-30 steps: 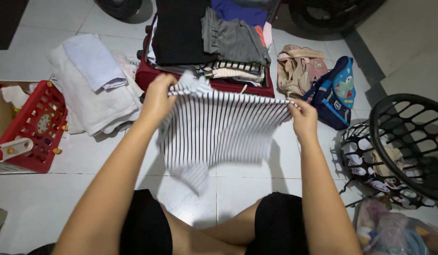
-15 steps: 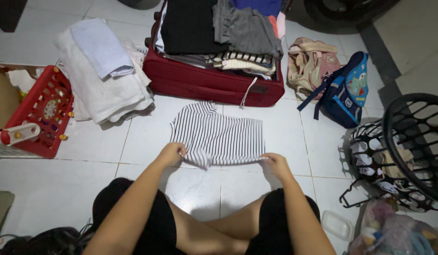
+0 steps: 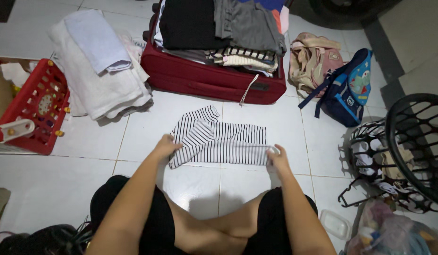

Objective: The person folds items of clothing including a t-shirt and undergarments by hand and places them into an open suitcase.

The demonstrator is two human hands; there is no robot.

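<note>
The striped shirt lay flat on the white tiled floor, just in front of the red suitcase. The left hand pinched its near-left corner, and the right hand gripped the right edge, fingers closed on cloth. Folding looked half done; another fold seemed due. The suitcase held stacked folded clothes; a black basket stood at the right.

Both arms are bare, with no sleeves, watch or rings showing. Black shorts cover the thighs; the knees are bare.
</note>
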